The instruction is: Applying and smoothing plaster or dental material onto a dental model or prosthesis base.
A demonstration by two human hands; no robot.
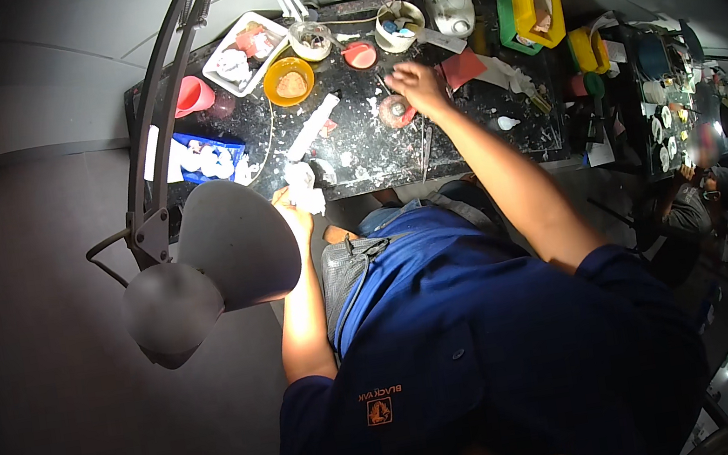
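Note:
My left hand (290,212), partly hidden behind the lamp head, is closed around a white plaster-like piece (308,200) at the bench's front edge. A rounded white lump (300,177) touches its top. My right hand (420,87) is raised over the middle of the bench with its fingers bent together. A thin dark tool (383,85) shows at its fingertips, though its shape is hard to make out. Just below that hand stands a small round reddish jar or burner (396,110) with a metal-looking top. Slim metal tweezers (426,154) lie nearer to me.
A grey lamp (239,241) on a long arm looms over my left forearm. Across the back of the black bench (481,130) stand a white tray (220,68), an orange bowl (289,82), a red dish (360,55) and yellow bins (538,11). A blue tray (225,145) holds white pieces.

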